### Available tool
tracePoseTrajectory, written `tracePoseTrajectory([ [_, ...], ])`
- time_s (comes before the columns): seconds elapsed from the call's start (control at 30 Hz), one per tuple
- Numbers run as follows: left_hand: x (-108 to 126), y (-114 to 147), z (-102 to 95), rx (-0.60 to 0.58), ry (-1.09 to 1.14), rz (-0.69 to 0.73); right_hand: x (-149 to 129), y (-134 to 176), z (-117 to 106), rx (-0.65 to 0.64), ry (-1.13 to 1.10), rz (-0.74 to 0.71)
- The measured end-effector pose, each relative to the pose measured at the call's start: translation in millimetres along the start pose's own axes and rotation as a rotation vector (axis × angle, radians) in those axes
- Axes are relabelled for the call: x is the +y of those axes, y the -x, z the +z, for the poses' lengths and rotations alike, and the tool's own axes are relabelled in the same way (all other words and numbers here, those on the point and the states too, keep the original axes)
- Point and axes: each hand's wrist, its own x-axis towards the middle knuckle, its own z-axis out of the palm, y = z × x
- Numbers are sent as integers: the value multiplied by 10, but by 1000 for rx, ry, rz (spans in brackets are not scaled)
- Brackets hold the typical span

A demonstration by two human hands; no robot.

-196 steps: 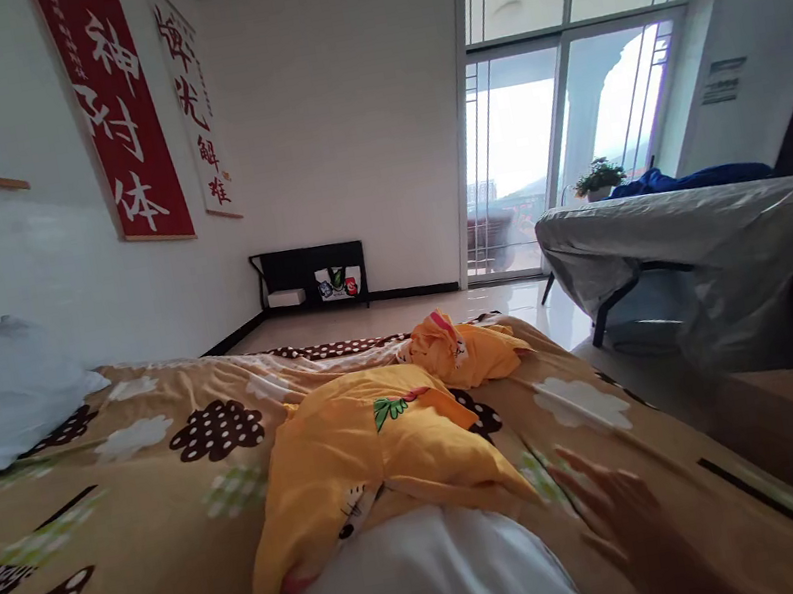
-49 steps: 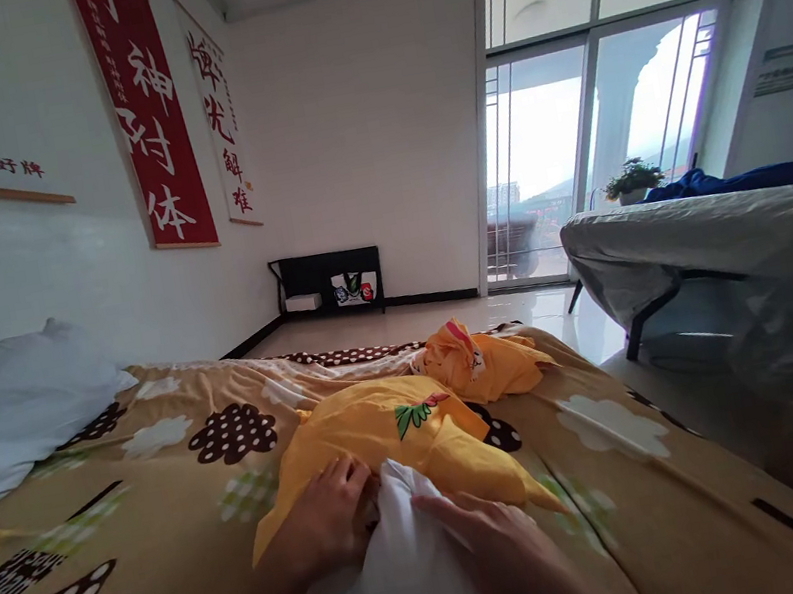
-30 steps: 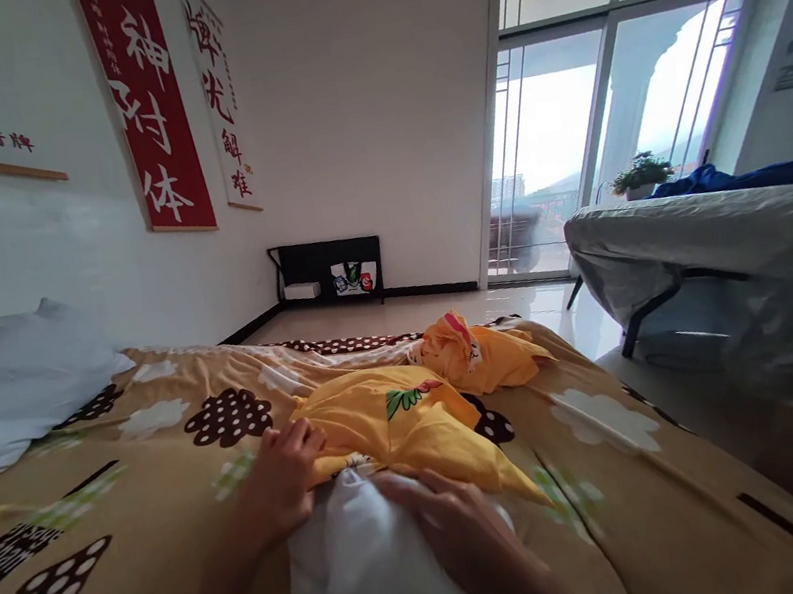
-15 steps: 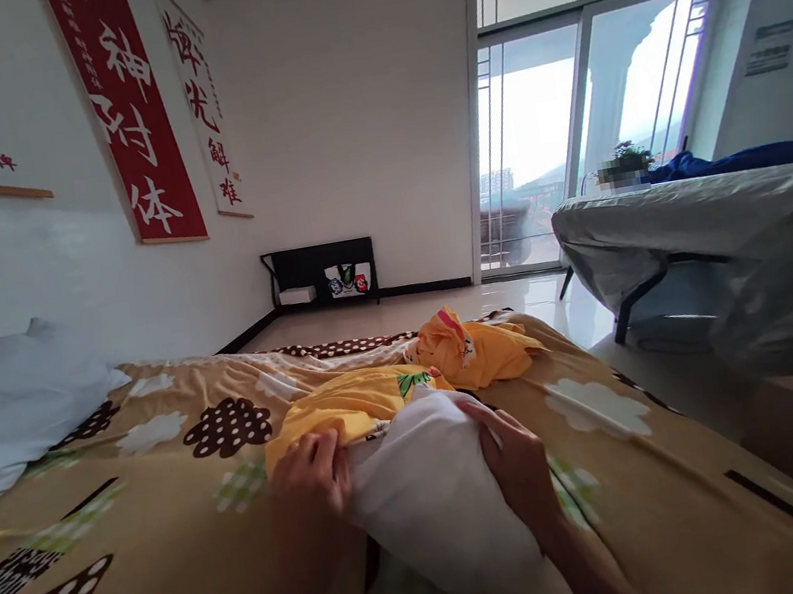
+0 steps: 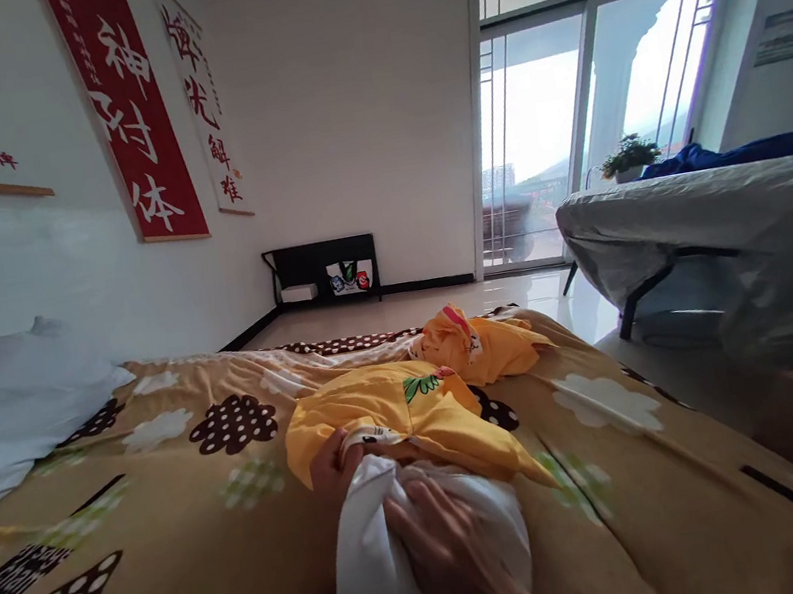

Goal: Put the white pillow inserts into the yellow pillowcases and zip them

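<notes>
A yellow pillowcase (image 5: 360, 399) with a green leaf print lies on the bed, its opening turned toward me. My left hand (image 5: 333, 465) is closed on the left side of that opening, where a strip of pale printed lining shows. Directly in front of me is a soft white pillow (image 5: 369, 565), its far end at the mouth of the pillowcase. My right hand (image 5: 443, 532) grips the top of the pillow, fingers sunk into it and pointing toward the opening. Beyond lies a second bundle of yellow printed cloth (image 5: 480, 344).
The patterned brown blanket (image 5: 178, 536) covers the bed. Another white pillow (image 5: 12, 412) rests at the left by the wall. A plastic-covered table (image 5: 700, 201) bearing a potted plant (image 5: 629, 155) stands at the right, and a low black shelf (image 5: 320, 257) at the back.
My right hand has moved left and down from the pillow's right side onto its top. More of the yellow pillowcase now shows, spread out to the right. My left hand still holds its edge.
</notes>
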Motion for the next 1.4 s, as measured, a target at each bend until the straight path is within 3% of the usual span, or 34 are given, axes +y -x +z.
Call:
tracePoseTrajectory([
  [0.1, 109, -29, -66, -125, -1, 26, 85, -47, -6, -210, 47, 112],
  [0.2, 278, 79, -192, -225, -144, 163, 184, -82, -64, -365, 105, 235],
  [0.3, 447, 226, -272, -223, -297, 391, 244, -121, -132, -470, 143, 381],
  [0.43, 551, 399, -203, -187, -351, 753, 374, -161, -191, -563, 185, 587],
  [0.53, 522, 506, -86, -201, -427, 872, 536, -175, -225, -578, 198, 722],
  [0.7, 392, 445, 4, -172, -541, 758, 671, -210, -300, -491, 74, 698],
  [0.77, 351, 321, -11, -188, -609, 613, 629, -231, -336, -472, -1, 646],
  [0.9, 301, 35, -99, -351, -750, 242, 454, -263, -442, -478, -128, 631],
  [1.0, 248, -150, -201, -358, -771, 135, 346, -292, -607, -538, -197, 631],
  [1.1, 207, -296, -329, -310, -820, 104, 303, -335, -832, -687, -267, 594],
  [1.2, 229, -354, -492, -416, -894, 45, 291, -338, -937, -797, -259, 573],
  [1.3, 297, -263, -673, -574, -956, 110, 219, -239, -753, -670, -149, 565],
  [1.4, 378, -56, -783, -520, -859, 434, 28, -62, -337, -430, -90, 406],
])
